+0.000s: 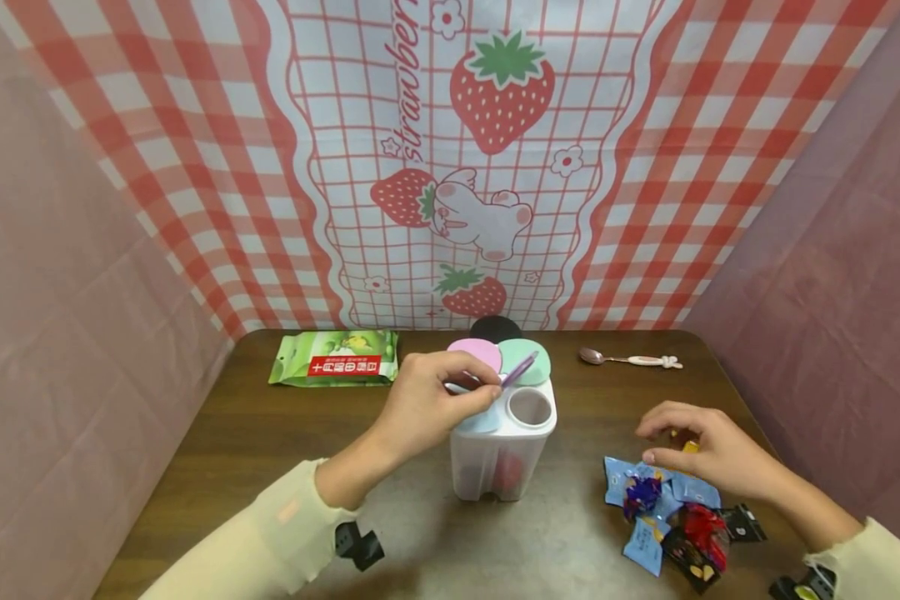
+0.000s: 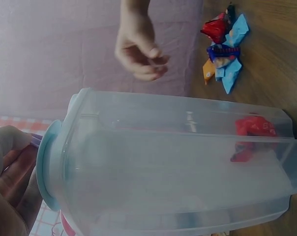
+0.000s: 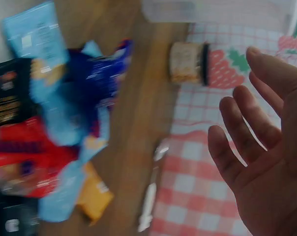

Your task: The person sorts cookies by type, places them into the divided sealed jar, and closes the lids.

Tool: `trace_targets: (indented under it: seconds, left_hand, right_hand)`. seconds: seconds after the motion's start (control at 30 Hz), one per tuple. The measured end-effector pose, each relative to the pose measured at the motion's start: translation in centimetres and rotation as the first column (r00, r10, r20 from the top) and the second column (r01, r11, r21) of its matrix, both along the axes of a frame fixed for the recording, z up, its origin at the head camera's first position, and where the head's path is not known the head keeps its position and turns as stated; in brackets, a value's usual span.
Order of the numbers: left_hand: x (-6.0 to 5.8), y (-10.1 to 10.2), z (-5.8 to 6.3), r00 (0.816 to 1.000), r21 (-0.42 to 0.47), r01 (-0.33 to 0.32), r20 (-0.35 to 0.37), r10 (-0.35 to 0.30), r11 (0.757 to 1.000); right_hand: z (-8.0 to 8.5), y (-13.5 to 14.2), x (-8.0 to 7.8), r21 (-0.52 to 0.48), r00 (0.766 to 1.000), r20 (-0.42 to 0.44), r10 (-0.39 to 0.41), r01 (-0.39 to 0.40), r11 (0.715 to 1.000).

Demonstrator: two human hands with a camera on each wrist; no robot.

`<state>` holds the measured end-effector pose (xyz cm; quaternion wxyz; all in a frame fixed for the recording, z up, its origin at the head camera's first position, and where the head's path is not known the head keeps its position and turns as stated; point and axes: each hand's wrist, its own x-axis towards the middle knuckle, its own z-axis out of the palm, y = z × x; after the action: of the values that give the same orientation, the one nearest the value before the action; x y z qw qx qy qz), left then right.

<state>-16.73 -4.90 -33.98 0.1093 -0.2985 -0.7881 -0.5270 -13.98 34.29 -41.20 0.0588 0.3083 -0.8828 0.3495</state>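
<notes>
My left hand (image 1: 435, 396) pinches a purple lid (image 1: 520, 369), seen nearly edge-on, above a clear storage container (image 1: 487, 467) with a white top. One round opening (image 1: 530, 407) at its front right is uncovered; pink (image 1: 474, 352), mint green (image 1: 527, 362) and light blue (image 2: 49, 164) lids sit on the other parts. A red wrapped candy (image 2: 254, 129) lies low inside the container. My right hand (image 1: 712, 450) is over a pile of wrapped candies (image 1: 667, 492), blue, red, black, purple and orange, its fingers relaxed and holding nothing.
A green packet (image 1: 337, 358) lies at the back left of the wooden table (image 1: 270, 500). Behind the container stands a jar (image 3: 185, 63) with a black lid. At the back right lies a spoon (image 1: 630, 359) with a white handle. Fabric walls enclose the table's back and sides.
</notes>
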Motion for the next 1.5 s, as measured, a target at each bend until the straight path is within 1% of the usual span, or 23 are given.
trace_targets:
  seconds: [0.17,0.3,0.5,0.63,0.8,0.93,1.13,1.2,1.37,1.5]
  left_hand:
    - [0.1,0.0,0.1,1.0,0.002,-0.003,-0.002,0.003,1.0]
    - [0.1,-0.1,0.1,1.0,0.002,-0.009,-0.003,0.009,1.0]
    - [0.2,-0.2,0.0,1.0,0.004,-0.014,0.001,0.014,1.0]
    - [0.3,-0.1,0.0,1.0,0.0,-0.014,0.008,0.014,1.0]
    - [0.4,-0.1,0.0,1.0,-0.008,-0.01,0.021,0.01,1.0]
    - [0.4,0.1,0.0,1.0,-0.012,-0.006,0.02,0.006,1.0]
    - [0.3,0.1,0.1,1.0,-0.012,0.0,0.017,0.0,1.0]
    - [0.2,0.1,0.2,1.0,-0.011,0.003,0.017,-0.003,1.0]
    - [0.1,0.1,0.2,1.0,-0.013,0.004,0.022,-0.004,1.0]
    - [0.1,0.0,0.1,1.0,-0.018,0.0,0.021,0.0,1.0]
  right_hand:
    - [-2.5,1.5,1.0,0.012,0.993,0.1,0.055,-0.056,0.998]
    - [-4.4,2.5,1.0,0.011,0.982,0.177,0.062,-0.065,0.998]
    - [-6.8,3.5,0.8,-0.024,0.974,0.207,0.09,-0.087,0.996]
    - [-7.9,3.7,1.0,-0.01,0.973,0.221,0.071,-0.07,0.997]
    - [-8.4,3.7,1.4,0.02,0.977,0.211,0.04,-0.045,0.999]
    - [-8.7,3.8,1.4,0.03,0.98,0.196,0.041,-0.048,0.998]
    - [-9.1,3.7,1.1,0.031,0.986,0.159,0.054,-0.06,0.998]
    - [-9.0,3.7,1.0,0.037,0.984,0.172,0.047,-0.055,0.998]
    - [-8.5,3.4,1.0,0.056,0.971,0.239,0.003,-0.017,0.998]
    - [-8.2,3.3,0.9,0.069,0.968,0.249,-0.008,-0.009,0.998]
